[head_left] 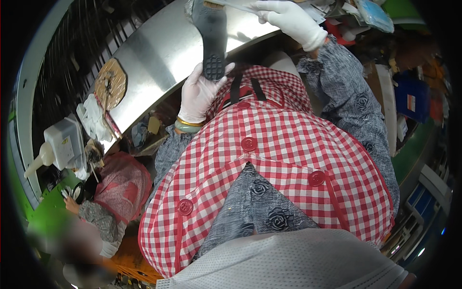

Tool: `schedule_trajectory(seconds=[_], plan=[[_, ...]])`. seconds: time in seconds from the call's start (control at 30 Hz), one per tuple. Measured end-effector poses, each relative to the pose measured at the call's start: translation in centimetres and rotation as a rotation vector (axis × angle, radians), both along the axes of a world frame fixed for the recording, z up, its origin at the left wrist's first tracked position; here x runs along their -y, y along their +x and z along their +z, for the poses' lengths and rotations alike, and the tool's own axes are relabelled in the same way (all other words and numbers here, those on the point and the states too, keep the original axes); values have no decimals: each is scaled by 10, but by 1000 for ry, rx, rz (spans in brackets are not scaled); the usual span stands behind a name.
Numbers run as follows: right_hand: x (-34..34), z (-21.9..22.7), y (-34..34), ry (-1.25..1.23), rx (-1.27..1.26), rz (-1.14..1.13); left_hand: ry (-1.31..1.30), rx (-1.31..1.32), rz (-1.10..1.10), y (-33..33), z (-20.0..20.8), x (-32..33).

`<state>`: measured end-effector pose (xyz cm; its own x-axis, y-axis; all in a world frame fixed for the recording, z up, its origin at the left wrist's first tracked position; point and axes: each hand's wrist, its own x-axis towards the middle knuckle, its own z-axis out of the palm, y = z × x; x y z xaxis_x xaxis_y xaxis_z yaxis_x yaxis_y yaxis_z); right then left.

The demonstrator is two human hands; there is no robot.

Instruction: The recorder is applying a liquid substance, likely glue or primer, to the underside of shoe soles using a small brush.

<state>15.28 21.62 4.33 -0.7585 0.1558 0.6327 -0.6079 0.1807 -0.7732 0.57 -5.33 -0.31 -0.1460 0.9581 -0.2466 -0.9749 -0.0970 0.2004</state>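
A shoe is held over the metal worktop with its black sole turned up and its ridged heel toward me. My left hand, in a white glove, is closed around the heel end, thumb and fingers on either side. Clear film seems to wrap part of the shoe's upper; its toe runs out of the picture. In my gloved right hand is a brush with a pale handle, pinched between the fingers. Its tan bristles lie at or just over the sole near the top edge; contact cannot be made out.
The shiny metal worktop curves from upper right to lower left. On it lies a brown octagonal board with a stick across it. White crumpled cloth and a translucent bottle stand left. Another person works at lower left.
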Motion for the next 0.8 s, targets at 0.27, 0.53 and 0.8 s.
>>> schedule_trajectory(seconds=[0.27,0.53,0.8], plan=[[28,1,0,639,404,-407,72,17,-12,0,-8,-6],[121,-7,12,-386,818,-387,115,-50,-1,-3,-11,-5],[95,-32,6,-388,670,-649,104,-13,4,-1,-15,-11]])
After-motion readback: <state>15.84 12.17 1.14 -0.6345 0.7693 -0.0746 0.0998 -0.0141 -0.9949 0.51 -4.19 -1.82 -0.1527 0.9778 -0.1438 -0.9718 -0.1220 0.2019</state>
